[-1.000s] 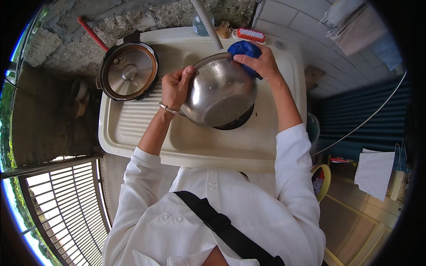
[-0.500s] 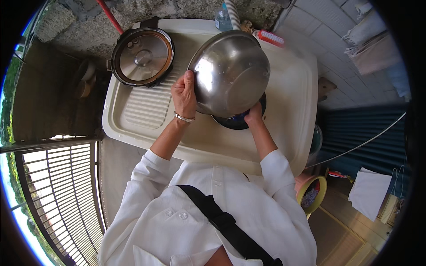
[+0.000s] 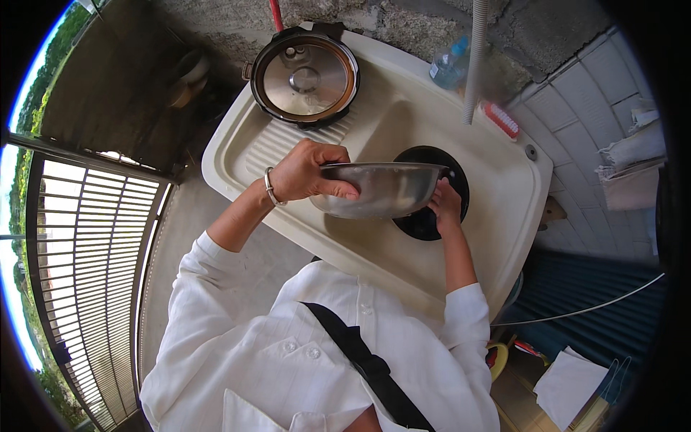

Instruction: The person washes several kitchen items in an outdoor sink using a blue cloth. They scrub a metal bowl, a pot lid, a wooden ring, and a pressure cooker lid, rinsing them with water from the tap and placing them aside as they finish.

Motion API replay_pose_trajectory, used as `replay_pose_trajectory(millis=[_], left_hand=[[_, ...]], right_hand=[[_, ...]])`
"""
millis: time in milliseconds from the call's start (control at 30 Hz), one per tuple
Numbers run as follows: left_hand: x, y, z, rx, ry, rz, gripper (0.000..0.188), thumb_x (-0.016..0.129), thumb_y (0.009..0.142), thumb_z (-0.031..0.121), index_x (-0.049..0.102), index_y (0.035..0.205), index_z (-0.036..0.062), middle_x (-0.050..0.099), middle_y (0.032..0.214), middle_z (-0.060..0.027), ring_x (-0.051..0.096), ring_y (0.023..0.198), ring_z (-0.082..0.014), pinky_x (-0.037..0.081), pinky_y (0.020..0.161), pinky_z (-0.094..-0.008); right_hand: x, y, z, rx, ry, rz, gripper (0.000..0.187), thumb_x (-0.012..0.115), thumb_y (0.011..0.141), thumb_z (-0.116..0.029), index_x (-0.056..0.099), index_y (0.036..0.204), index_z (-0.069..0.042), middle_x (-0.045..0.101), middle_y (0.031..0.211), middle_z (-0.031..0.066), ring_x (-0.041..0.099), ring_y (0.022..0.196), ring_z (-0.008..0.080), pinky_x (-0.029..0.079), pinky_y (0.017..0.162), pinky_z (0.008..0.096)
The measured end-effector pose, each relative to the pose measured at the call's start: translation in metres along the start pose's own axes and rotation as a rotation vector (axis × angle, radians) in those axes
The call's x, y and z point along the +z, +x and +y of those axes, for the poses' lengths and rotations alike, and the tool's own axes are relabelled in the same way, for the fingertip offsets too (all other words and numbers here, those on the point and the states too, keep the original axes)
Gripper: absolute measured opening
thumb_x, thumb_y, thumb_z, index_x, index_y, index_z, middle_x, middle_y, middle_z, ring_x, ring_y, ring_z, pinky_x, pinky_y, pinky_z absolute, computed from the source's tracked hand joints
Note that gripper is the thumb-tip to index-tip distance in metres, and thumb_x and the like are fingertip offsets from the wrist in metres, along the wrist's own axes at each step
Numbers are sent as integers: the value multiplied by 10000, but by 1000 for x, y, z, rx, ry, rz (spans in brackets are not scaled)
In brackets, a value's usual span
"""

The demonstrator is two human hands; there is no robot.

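**Steel bowl being held over the sink basin by both hands**

A stainless steel mixing bowl (image 3: 381,189) is being held above the basin of a cream-coloured sink (image 3: 504,216), almost level, with its rim seen nearly from the side. The left hand (image 3: 309,173) is being closed around the left rim of the bowl: the fingers are being curled over the edge and the thumb is being pressed on the outer wall. A thin metal bracelet (image 3: 270,187) is being worn on this wrist. The right hand (image 3: 446,205) is being kept against the right side of the bowl, under the rim; its fingers are partly hidden behind the bowl, so how far they are closed cannot be told. A black round pan (image 3: 439,194) is lying in the basin, just under and behind the bowl. On the ribbed draining board, at the far left, a pressure cooker lid (image 3: 304,75) is lying in a dark pot. A clear plastic bottle (image 3: 450,66) and a red brush (image 3: 500,119) are being kept near the back edge, beside a white pipe (image 3: 475,57).
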State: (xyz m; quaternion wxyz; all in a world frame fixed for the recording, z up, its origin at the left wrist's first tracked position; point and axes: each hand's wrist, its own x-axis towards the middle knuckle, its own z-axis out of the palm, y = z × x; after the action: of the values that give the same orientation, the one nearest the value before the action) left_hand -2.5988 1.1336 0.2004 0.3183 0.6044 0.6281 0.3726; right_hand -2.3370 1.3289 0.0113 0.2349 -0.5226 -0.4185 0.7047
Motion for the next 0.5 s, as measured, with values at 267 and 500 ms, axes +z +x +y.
replay_pose_trajectory(millis=[267,500], left_hand=[[-39,-69,-33,57,352,26,315,789,625,295,590,703,65,586,588,-81,587,554,-250,438,518,-323],[-54,-109,-55,106,515,21,300,736,682,302,537,665,79,519,577,-59,543,570,-242,407,522,-358]], right_hand=[[109,-6,-14,-493,-446,-186,230,552,862,-206,627,949,-6,626,798,82,592,713,126,481,612,275],[229,33,-28,-1074,-772,-322,112,605,774,-115,624,854,-41,600,848,116,570,818,278,462,723,365]])
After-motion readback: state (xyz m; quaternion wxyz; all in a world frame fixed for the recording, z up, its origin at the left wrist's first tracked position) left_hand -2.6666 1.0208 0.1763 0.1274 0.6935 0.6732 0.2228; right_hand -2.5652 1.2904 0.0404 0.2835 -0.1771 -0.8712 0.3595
